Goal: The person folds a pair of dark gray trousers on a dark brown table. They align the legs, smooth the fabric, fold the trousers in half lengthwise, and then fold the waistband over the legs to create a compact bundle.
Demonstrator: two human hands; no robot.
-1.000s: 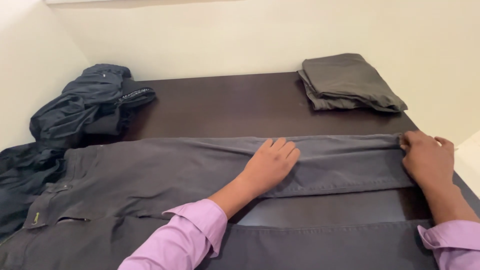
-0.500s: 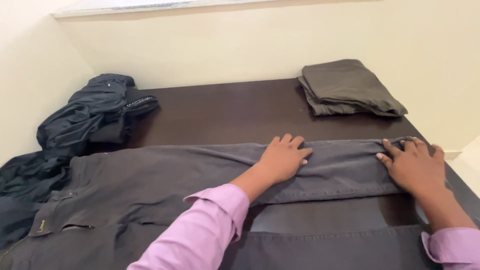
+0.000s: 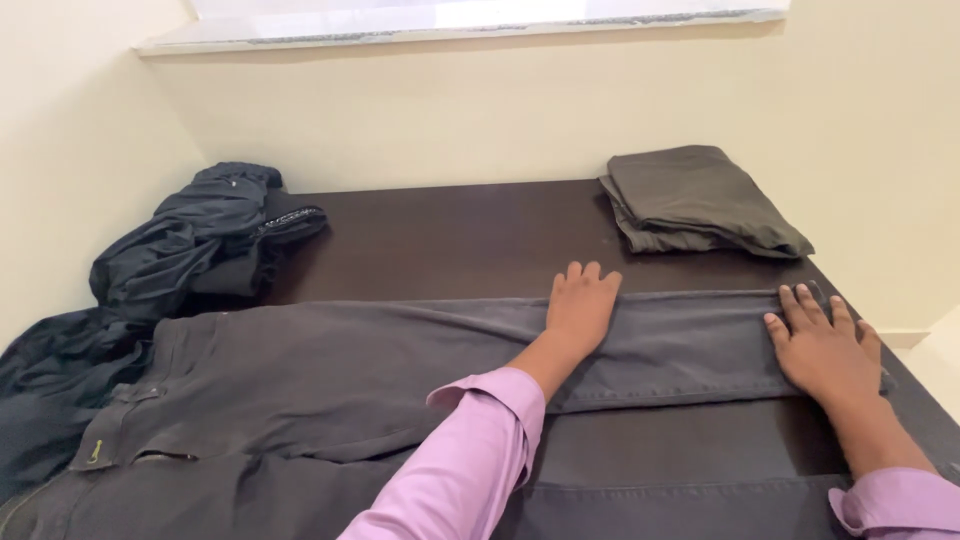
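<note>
Both flat with fingers spread on the dark grey trousers (image 3: 330, 385), long axis 9 to 3 o'clock across the tabletop (image 3: 450, 240): left hand (image 3: 582, 310) mid-leg, right hand (image 3: 825, 350) nearer the 3 o'clock hem.

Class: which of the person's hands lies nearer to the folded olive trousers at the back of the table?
Right. The right hand rests just below the folded olive trousers; the left hand lies further left.

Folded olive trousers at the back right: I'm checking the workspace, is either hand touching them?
No, both hands, left hand and right hand, lie flat on the dark grey trousers, apart from the folded olive trousers.
</note>
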